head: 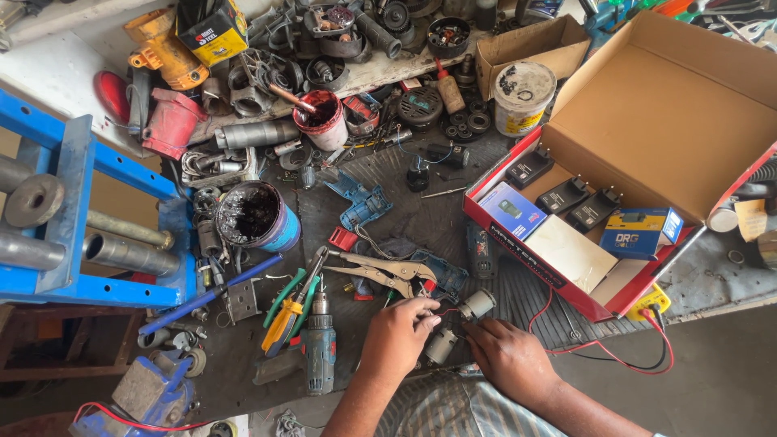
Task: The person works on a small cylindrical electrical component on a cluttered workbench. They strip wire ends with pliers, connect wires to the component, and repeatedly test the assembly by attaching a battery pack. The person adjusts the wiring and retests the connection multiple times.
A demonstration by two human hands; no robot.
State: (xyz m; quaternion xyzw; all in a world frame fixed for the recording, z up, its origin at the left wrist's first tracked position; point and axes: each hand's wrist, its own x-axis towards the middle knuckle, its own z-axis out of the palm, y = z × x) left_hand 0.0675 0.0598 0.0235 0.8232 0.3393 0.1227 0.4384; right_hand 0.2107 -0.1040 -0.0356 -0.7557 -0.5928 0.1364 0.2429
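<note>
The small grey motor [442, 345] lies on the dark bench between the two hands, with a second grey cylinder [476, 304] just above it. The left hand [398, 336] pinches red wires [443, 311] beside it; the right hand [507, 356] rests curled just right of it, what it grips hidden. Well apart, upper right, an open red cardboard box [518, 259] holds a blue-and-yellow carton [641, 231] and a blue packet [512, 210].

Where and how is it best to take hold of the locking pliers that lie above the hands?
Probably grip the locking pliers around both long handles, at their left half, coming from above. They lie flat, the handles reach toward the cutters, and their jaw end sits close to the left hand.
</note>
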